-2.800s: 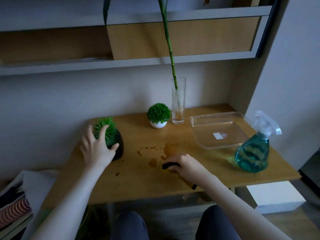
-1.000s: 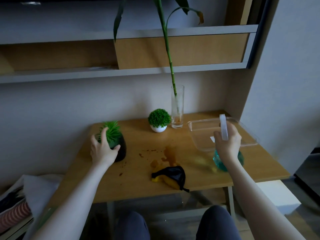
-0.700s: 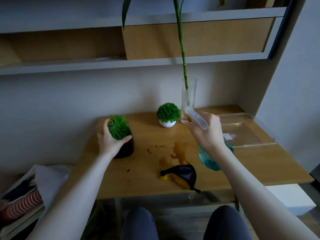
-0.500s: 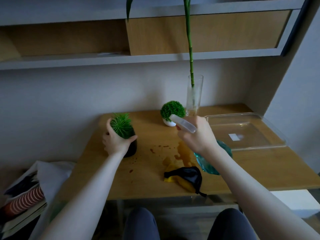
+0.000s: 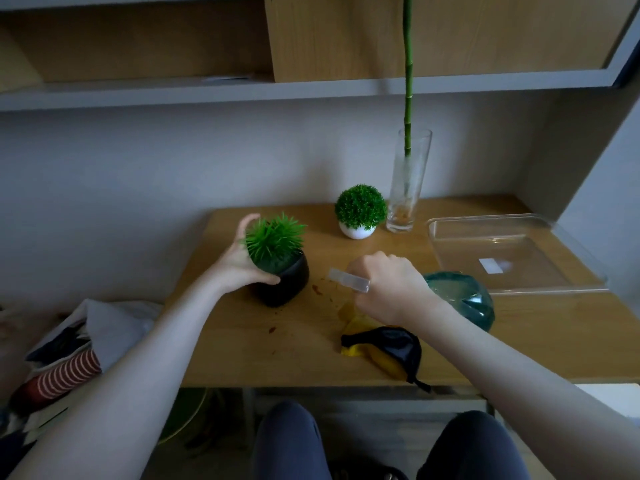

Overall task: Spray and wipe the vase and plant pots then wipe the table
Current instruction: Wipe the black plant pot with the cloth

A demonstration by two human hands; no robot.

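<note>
My left hand (image 5: 239,261) grips the black plant pot (image 5: 287,282) with spiky green leaves and holds it tilted toward me, left of the table's middle. My right hand (image 5: 388,285) is closed on the teal spray bottle (image 5: 460,299), whose clear nozzle points left at that pot. A black and yellow cloth (image 5: 384,351) lies crumpled near the front edge, below my right wrist. At the back stand a small white pot (image 5: 356,230) with a round green bush and a tall glass vase (image 5: 408,188) holding a green stalk. Brown stains mark the wooden table (image 5: 263,344) between the pot and the cloth.
A clear plastic tray (image 5: 512,258) lies at the right of the table. Wooden shelves (image 5: 311,84) hang above the back wall. A pile of fabric and books (image 5: 69,358) sits on the floor to the left. My knees are under the front edge.
My right hand left the cloth, picked up the spray bottle at the right and carried it left toward the black pot. My left hand tilted the pot and drew it nearer.
</note>
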